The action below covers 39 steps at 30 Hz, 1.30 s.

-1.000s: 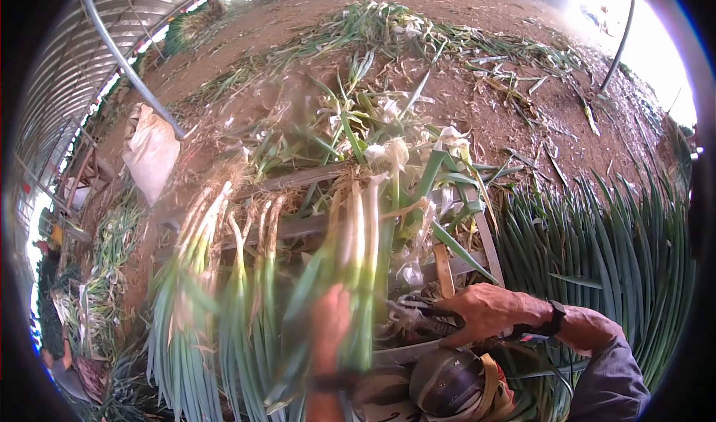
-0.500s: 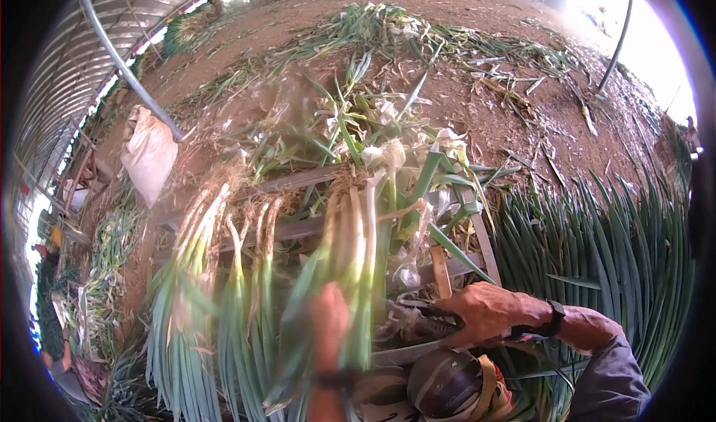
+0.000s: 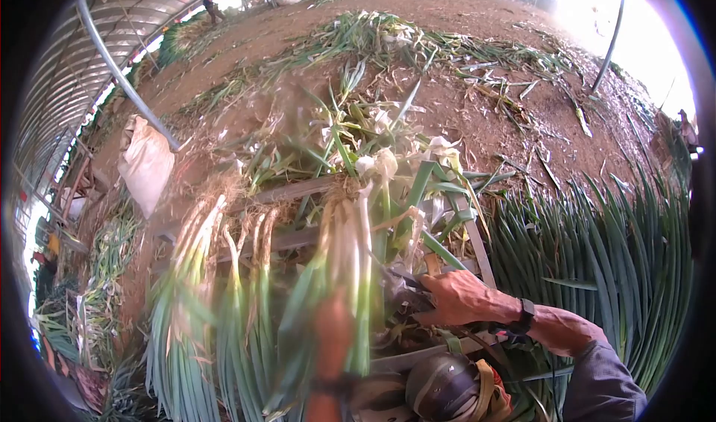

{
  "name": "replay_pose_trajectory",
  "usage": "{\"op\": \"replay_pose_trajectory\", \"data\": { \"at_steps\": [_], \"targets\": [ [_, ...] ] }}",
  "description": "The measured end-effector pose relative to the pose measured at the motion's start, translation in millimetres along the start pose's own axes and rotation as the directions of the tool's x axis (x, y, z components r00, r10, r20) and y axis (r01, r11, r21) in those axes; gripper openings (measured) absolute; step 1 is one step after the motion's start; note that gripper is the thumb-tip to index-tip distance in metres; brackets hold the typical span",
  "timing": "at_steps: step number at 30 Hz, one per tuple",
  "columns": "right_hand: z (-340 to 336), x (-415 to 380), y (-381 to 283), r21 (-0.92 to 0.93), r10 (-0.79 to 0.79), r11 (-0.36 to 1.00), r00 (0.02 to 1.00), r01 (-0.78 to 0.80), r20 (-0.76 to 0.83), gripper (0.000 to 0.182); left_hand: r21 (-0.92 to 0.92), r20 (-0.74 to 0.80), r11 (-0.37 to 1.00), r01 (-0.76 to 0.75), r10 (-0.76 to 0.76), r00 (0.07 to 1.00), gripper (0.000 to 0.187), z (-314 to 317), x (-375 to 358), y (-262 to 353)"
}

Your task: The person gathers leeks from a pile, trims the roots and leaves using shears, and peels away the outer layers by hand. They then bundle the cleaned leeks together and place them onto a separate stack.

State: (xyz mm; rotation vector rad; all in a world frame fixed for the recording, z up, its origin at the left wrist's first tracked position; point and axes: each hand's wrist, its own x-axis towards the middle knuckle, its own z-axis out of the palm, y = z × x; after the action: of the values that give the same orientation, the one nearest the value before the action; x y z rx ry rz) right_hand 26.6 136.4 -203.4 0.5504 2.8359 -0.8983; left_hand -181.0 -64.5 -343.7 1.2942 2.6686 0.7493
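My left hand (image 3: 333,325) is smeared by motion over the green leaves of a bunch of spring onions (image 3: 347,232), so its fingers do not show. To the right, my right hand (image 3: 464,297) has its thumb and fingers bent around a dark, slim thing (image 3: 409,279) whose kind I cannot make out. Pale, blurred scraps lie close to those fingertips. Two more bunches of spring onions, one at the far left (image 3: 195,262) and a thinner one (image 3: 253,288) beside it, lie with roots away from me across a wooden frame (image 3: 287,239).
A dense row of green leaves (image 3: 589,273) fills the right side. Peeled leaves (image 3: 343,139) are heaped beyond the frame. A pale sack (image 3: 144,165) hangs near a slanted metal pole (image 3: 119,71). My camouflage-covered knee (image 3: 444,385) is below. A distant person (image 3: 211,6) stands at the back left.
My right hand has moved slightly left and up, with the dark thing now nearer the bunch. My left hand has shifted slightly downward and is more blurred.
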Motion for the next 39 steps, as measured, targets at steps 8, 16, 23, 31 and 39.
{"op": "replay_pose_trajectory", "data": {
  "at_steps": [8, 16, 23, 31, 39],
  "targets": [
    [14, 41, 11, -0.098, -0.001, 0.995, 0.996, -0.008, -0.094, 0.058, 0.230, 0.040, 0.971, 0.059, -0.070, 0.997, 0.031, -9, -9, 25],
    [6, 82, 5, -0.059, 0.058, 0.996, 0.994, -0.063, -0.088, 0.056, 0.345, 0.046, 0.923, -0.173, 0.168, 0.985, 0.027, -6, -8, 13],
    [-10, 46, -15, -0.008, 0.021, 1.000, 1.000, -0.021, 0.001, 0.055, 0.054, 0.165, 0.989, 0.135, -0.142, 0.976, 0.052, -11, -5, 22],
    [-17, -10, -33, 0.046, -0.128, 0.991, 0.985, 0.124, 0.116, 0.058, 0.095, 0.270, 0.993, 0.072, -0.095, 0.958, 0.053, -12, -28, 24],
    [-9, 3, -41, 0.058, -0.131, 0.991, 0.966, 0.121, 0.222, 0.061, 0.342, -0.352, 0.940, 0.009, 0.120, 0.928, 0.021, -36, -34, 5]
  ]
}}
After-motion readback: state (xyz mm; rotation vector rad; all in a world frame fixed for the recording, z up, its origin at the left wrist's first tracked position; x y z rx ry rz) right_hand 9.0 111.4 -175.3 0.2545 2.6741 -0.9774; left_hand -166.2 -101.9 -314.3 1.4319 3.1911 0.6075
